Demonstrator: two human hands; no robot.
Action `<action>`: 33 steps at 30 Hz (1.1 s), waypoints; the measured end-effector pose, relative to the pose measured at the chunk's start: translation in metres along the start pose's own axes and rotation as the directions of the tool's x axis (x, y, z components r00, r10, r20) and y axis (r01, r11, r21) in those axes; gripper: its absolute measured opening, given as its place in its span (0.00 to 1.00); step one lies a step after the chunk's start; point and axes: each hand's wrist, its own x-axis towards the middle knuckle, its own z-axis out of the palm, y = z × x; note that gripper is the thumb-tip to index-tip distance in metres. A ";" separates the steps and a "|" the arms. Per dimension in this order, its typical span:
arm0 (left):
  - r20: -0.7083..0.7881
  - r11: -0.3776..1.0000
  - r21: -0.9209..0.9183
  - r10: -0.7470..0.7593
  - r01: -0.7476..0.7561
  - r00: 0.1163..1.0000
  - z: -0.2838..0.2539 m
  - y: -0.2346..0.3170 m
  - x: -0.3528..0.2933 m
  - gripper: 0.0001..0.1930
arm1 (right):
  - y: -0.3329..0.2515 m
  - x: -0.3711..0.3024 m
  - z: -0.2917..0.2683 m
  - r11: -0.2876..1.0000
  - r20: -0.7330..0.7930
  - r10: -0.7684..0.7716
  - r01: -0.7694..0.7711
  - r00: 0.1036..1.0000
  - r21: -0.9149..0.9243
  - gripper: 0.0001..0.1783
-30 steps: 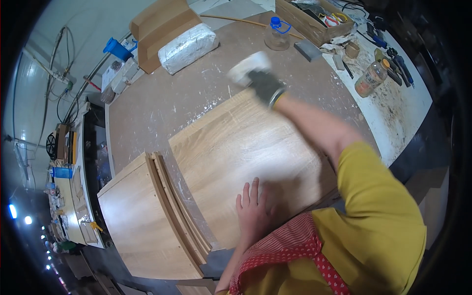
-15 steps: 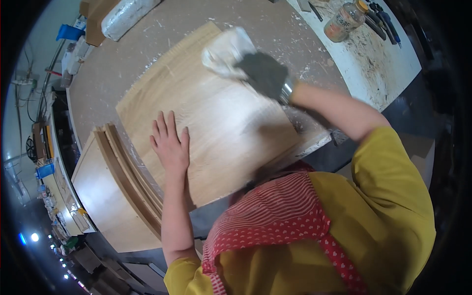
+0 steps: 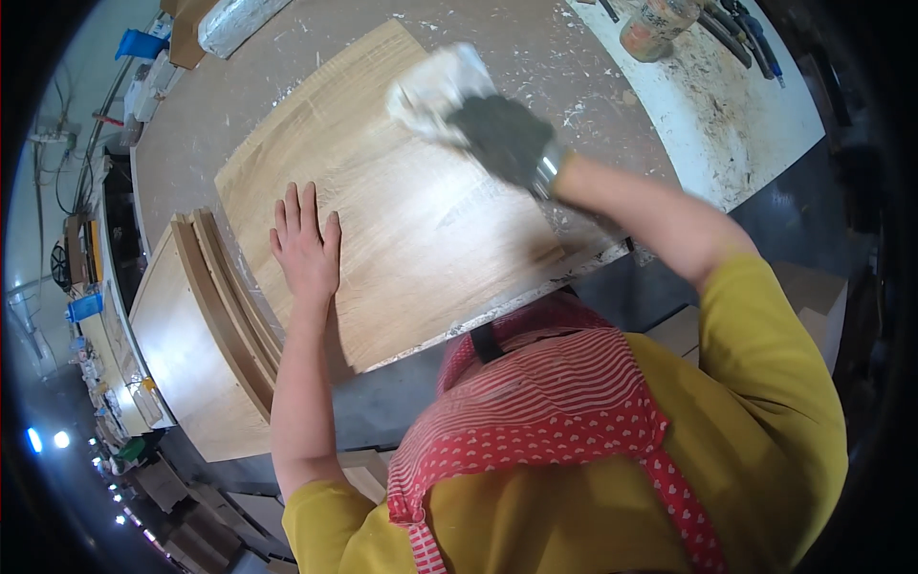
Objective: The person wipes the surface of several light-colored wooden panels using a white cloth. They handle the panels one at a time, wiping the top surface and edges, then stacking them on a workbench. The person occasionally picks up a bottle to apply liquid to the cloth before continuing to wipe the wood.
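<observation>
A light wood-grain panel (image 3: 382, 287) lies flat on the worktable in front of me. My left hand (image 3: 308, 251) is bare and rests palm down on the panel's left part, fingers spread. My right hand (image 3: 507, 139), in a dark grey glove, grips a white cloth (image 3: 442, 88) and presses it on the panel's far right part. The gloved fingers partly cover the cloth, and both are a little blurred.
Stacked wood panels (image 3: 196, 359) with raised edge strips stand at the left. On the brown worktable (image 3: 535, 38) are white specks. A stained white board (image 3: 708, 124) at the right bears a bottle (image 3: 655, 31) and hand tools (image 3: 755, 43). A plastic-wrapped bundle (image 3: 234, 24) lies at the far left.
The view has shifted slightly, so table and panel sit a bit higher and further left. My right hand still holds the cloth near the same part of the panel; my left stays flat.
</observation>
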 end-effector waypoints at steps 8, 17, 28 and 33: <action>-0.032 0.999 -0.033 0.027 -0.028 0.999 0.009 -0.011 -0.001 0.29 | -0.001 -0.201 -0.045 0.968 -0.190 -0.253 0.250 0.949 -0.039 0.19; 0.150 0.997 -0.024 -0.074 0.078 0.986 0.007 -0.088 0.018 0.37 | -0.071 -0.139 0.006 0.942 0.018 -0.330 0.331 0.944 -0.054 0.19; 0.145 0.990 -0.119 -0.060 0.078 0.988 0.003 -0.089 0.017 0.38 | -0.324 -0.031 0.095 0.834 0.229 -0.541 0.483 0.809 0.265 0.06; 0.111 0.993 -0.095 -0.062 0.073 0.992 0.010 -0.095 0.011 0.39 | -0.172 -0.097 0.050 0.891 -0.116 -0.453 0.443 0.884 -0.102 0.19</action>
